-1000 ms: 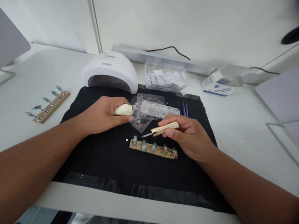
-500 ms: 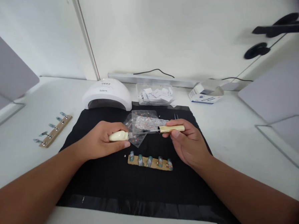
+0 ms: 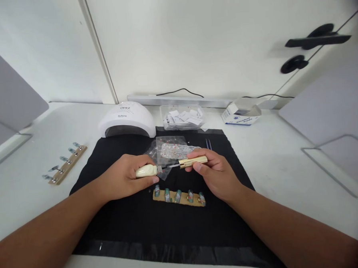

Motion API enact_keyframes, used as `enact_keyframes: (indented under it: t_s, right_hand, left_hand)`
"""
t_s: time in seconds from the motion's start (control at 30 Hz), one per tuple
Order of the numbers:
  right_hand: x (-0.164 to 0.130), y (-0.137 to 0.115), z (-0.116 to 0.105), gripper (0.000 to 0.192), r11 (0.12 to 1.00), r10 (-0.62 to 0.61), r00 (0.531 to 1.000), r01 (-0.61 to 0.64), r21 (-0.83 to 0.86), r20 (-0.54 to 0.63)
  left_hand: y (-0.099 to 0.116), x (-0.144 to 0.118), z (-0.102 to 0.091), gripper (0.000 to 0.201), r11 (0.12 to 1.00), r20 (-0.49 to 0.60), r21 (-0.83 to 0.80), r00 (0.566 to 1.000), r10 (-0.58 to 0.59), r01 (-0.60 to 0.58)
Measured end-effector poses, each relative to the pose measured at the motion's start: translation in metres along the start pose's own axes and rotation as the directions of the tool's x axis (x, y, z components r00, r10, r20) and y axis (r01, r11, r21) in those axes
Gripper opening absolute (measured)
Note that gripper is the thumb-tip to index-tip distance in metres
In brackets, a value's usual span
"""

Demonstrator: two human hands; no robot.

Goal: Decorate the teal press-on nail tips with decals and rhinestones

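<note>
My left hand [image 3: 129, 174] is closed around a cream nail polish bottle [image 3: 145, 171], tipped on its side with its neck to the right. My right hand [image 3: 212, 170] pinches the gold cap [image 3: 193, 161] of a polish brush, whose thin stem points left at the bottle's neck. Below both hands lies a wooden strip [image 3: 179, 200] bearing several blue-green press-on nails. Behind the hands are clear plastic sheets [image 3: 170, 140] with small red specks and a clear case [image 3: 180, 150] of tiny decorations. Tweezers [image 3: 208, 144] lie beyond my right hand.
A black mat [image 3: 160, 231] covers the middle of the white table. At the back stand a white nail lamp [image 3: 127, 117], a clear box of white packets [image 3: 182, 118] and an opened carton [image 3: 240, 114]. A second nail strip [image 3: 68, 165] lies at left.
The brush cap in my right hand has moved left, nearer the bottle, and tilts a little more. The view has shifted slightly, and the tweezers show more fully.
</note>
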State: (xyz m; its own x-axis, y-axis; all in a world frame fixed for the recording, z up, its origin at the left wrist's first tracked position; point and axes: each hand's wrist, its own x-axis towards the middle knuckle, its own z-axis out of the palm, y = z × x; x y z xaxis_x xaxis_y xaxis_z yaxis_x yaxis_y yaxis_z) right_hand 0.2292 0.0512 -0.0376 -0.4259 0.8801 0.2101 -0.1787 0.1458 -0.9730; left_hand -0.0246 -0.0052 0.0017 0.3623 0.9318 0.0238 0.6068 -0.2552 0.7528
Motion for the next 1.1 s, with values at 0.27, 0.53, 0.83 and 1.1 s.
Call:
enact_keyframes:
  t_s: [0.27, 0.53, 0.83, 1.1]
  right_hand:
    - [0.0, -0.001, 0.004, 0.025, 0.968, -0.053, 0.989, 0.085, -0.235, 0.141]
    - [0.006, -0.005, 0.007, 0.025, 0.966, -0.059, 0.984, 0.099, -0.239, 0.17]
    - [-0.001, -0.008, -0.011, 0.029, 0.995, 0.002, 0.986, 0.014, -0.099, 0.165]
    - [-0.003, -0.013, -0.007, 0.015, 0.933, -0.061, 0.942, 0.171, -0.316, 0.329]
  left_hand:
    - [0.0, 0.004, 0.002, 0.023, 0.996, 0.029, 0.072, 0.998, 0.054, -0.056]
    - [0.004, 0.005, 0.003, 0.025, 0.997, 0.033, 0.029, 0.997, 0.07, -0.07]
    - [-0.005, 0.001, -0.011, 0.023, 0.997, -0.095, 0.042, 0.993, 0.063, -0.06]
    - [-0.009, 0.005, -0.012, 0.026, 0.994, -0.11, 0.093, 0.993, -0.04, 0.05]
